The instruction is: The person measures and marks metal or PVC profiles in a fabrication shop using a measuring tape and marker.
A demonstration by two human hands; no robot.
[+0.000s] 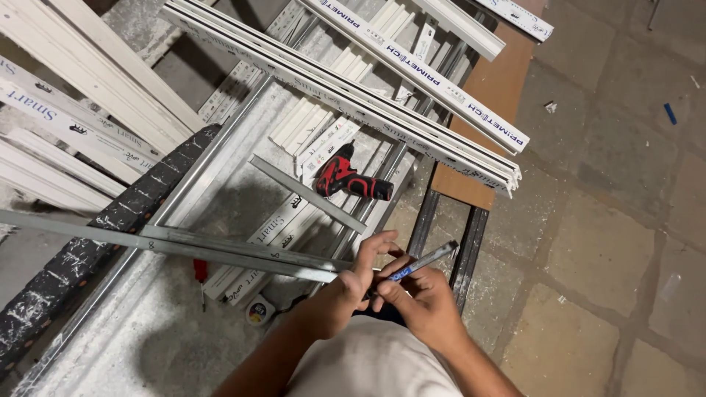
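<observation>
The metal strip (169, 246) runs long and leftward from the hands, its near end pinched in the left hand (353, 283). The right hand (419, 301), just beside it, is curled around a pen (419, 262) whose tip I can't see.

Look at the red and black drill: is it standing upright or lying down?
Lying down. The drill rests on its side on white plastic strips, apart from both hands.

red cordless drill (347, 178) among white profiles (412, 73)
</observation>
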